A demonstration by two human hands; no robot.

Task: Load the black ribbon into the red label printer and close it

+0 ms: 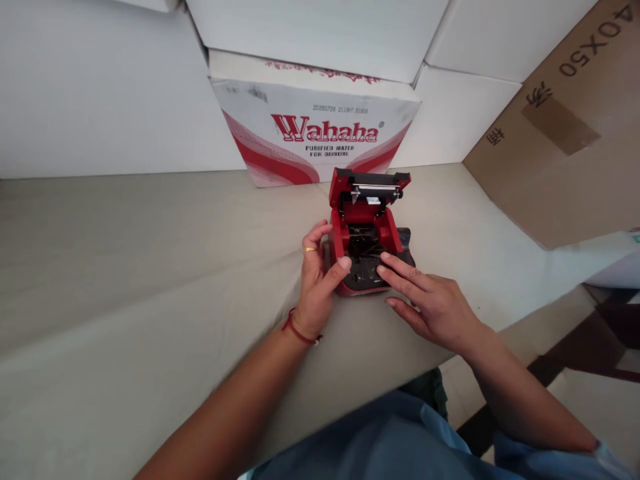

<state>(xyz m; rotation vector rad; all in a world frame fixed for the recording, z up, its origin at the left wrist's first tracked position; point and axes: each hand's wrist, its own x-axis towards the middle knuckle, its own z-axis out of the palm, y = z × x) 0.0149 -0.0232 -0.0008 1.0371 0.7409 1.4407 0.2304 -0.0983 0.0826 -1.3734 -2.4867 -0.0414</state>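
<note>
A small red and black thermal printer [363, 207] sits on the covered table with its lid raised and tilted back. Across the underside of the lid runs a roller. Black shiny material, perhaps film, lies inside the compartment, though its exact kind is unclear. My left hand [317, 283] grips the printer's left side, thumb on the front corner and fingers along the outer wall. The fingers of my right hand [425, 293] are stretched out, with the tips touching the black front part at the right. A dark piece [406, 241] shows beside the printer's right wall.
Behind the printer stands a white and red water carton [320, 133], with white boxes [320, 33] stacked around and above it. A brown cardboard box [570, 153] leans in at the right. The pale table covering [125, 267] ends in front of my body.
</note>
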